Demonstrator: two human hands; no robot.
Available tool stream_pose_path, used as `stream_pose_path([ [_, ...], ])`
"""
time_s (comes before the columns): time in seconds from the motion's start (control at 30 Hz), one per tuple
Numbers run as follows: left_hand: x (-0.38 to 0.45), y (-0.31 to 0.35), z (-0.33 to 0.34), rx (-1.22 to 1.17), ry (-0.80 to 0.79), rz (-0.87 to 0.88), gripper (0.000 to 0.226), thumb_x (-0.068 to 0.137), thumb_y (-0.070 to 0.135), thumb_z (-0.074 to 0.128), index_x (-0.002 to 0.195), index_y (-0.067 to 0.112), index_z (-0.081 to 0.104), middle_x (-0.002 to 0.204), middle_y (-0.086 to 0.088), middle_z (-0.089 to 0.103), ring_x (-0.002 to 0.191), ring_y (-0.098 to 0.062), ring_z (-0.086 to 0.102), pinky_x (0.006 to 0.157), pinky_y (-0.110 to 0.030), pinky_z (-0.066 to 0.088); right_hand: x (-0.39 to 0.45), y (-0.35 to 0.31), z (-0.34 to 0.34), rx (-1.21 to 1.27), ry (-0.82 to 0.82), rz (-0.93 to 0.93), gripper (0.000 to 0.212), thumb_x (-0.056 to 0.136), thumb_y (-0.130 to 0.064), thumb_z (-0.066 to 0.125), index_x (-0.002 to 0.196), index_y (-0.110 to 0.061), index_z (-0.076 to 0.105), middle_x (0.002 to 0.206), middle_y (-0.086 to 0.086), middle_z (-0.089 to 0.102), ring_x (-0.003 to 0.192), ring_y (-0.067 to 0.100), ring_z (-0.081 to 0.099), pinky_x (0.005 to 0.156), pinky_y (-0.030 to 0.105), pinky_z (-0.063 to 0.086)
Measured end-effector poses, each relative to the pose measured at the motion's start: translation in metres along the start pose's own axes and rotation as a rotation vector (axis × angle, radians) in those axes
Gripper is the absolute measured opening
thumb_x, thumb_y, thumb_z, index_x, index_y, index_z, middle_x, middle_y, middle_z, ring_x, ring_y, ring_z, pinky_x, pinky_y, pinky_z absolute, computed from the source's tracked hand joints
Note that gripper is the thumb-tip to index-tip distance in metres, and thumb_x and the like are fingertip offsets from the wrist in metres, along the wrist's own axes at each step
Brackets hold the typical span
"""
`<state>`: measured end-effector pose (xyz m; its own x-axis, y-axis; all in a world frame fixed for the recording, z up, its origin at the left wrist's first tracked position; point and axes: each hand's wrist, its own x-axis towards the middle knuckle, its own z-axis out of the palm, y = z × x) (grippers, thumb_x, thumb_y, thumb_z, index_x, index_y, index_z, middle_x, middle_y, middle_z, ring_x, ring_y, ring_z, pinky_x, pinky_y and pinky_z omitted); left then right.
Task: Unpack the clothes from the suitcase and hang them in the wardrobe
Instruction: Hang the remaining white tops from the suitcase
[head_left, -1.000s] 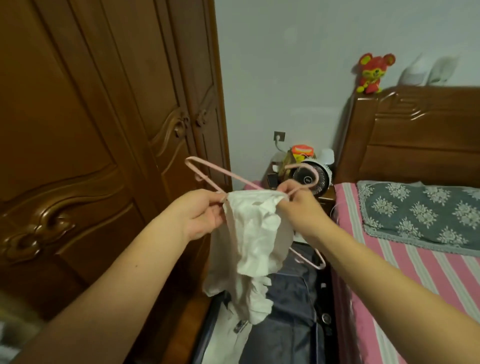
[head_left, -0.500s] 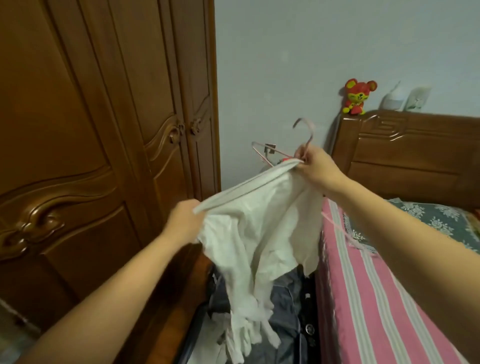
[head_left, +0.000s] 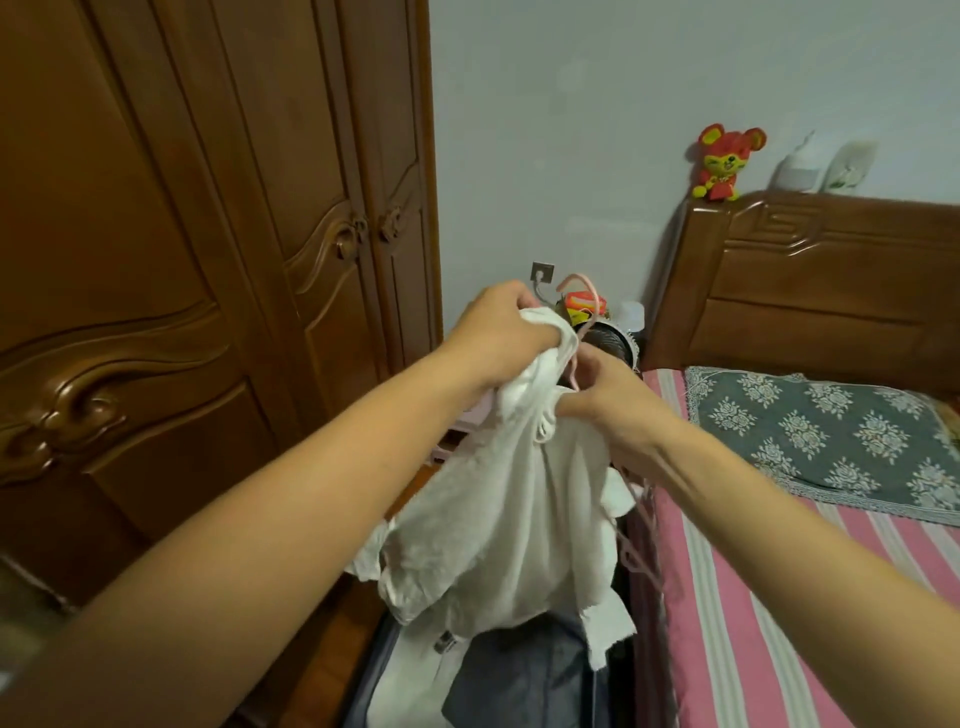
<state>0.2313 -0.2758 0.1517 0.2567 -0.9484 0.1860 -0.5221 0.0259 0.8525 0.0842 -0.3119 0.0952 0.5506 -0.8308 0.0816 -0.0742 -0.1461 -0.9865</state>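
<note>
A white garment hangs in front of me over a pink hanger, whose hook sticks up between my hands. My left hand grips the garment's upper edge on the left. My right hand pinches the cloth at the neck, next to the hanger's stem. One hanger arm shows below my right wrist. Under the garment lies the open suitcase with dark grey and white clothes in it. The brown wooden wardrobe stands on the left with its doors closed.
A bed with a pink striped sheet and a grey floral pillow fills the right. Its wooden headboard carries a red plush toy. A small fan and clutter sit on the nightstand behind my hands. The suitcase fills the narrow gap between wardrobe and bed.
My hands have come close together and lower. The left hand has risen to the garment's top edge; the right has dropped from the hook to the neck. The garment now drapes over the hanger.
</note>
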Motion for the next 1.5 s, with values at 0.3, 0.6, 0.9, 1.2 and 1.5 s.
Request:
stream_pose_path([
  [0.3, -0.083, -0.156, 0.011, -0.245, -0.318, -0.150, 0.089, 0.081, 0.020, 0.085, 0.140, 0.054, 0.027, 0.116, 0.008, 0.065, 0.106, 0.000, 0.065, 0.091, -0.024, 0.053, 0.000, -0.045, -0.016, 0.318, 0.135, 0.132, 0.033, 0.089, 0.010, 0.043, 0.108, -0.003, 0.067, 0.093, 0.019, 0.072, 0.080, 0.031, 0.072, 0.069, 0.039, 0.060],
  [0.6, -0.109, -0.259, 0.050, -0.010, -0.351, -0.583, 0.039, 0.094, 0.026, 0.070, 0.131, 0.025, 0.057, 0.123, -0.004, 0.065, 0.110, -0.020, 0.064, 0.094, -0.030, 0.052, 0.002, -0.044, -0.099, 0.358, 0.430, 0.204, 0.024, 0.091, 0.006, 0.038, 0.089, -0.004, 0.059, 0.073, 0.012, 0.067, 0.066, 0.024, 0.068, 0.060, 0.033, 0.060],
  [0.9, -0.087, -0.131, 0.180, -0.266, -0.416, -0.283, 0.100, 0.085, 0.033, 0.080, 0.158, 0.035, 0.012, 0.153, 0.008, 0.030, 0.140, -0.013, 0.034, 0.111, -0.027, 0.036, -0.011, -0.058, -0.078, 0.401, 0.417, 0.310, 0.033, 0.097, -0.001, 0.042, 0.123, 0.008, 0.058, 0.099, 0.023, 0.068, 0.070, 0.030, 0.072, 0.058, 0.036, 0.060],
  [1.2, -0.021, -0.116, 0.167, -0.007, 0.016, -0.099, 0.018, 0.101, 0.021, 0.047, 0.091, 0.030, 0.060, 0.089, -0.001, 0.066, 0.085, -0.024, 0.063, 0.079, -0.045, 0.054, -0.059, -0.086, -0.196, 0.230, 0.741, 0.260, 0.026, 0.094, 0.000, 0.044, 0.113, 0.007, 0.060, 0.095, 0.015, 0.059, 0.082, 0.022, 0.058, 0.080, 0.033, 0.042],
  [1.5, 0.022, -0.006, 0.082, -0.214, -0.097, 0.075, 0.013, 0.100, 0.004, 0.058, 0.097, 0.011, 0.068, 0.087, -0.002, 0.064, 0.080, -0.020, 0.062, 0.084, -0.050, 0.060, -0.130, 0.031, -0.237, -0.301, 0.725, 0.556, 0.019, 0.093, -0.017, 0.064, 0.102, -0.003, 0.054, 0.065, 0.006, 0.039, 0.048, 0.015, 0.034, 0.044, 0.024, 0.030],
])
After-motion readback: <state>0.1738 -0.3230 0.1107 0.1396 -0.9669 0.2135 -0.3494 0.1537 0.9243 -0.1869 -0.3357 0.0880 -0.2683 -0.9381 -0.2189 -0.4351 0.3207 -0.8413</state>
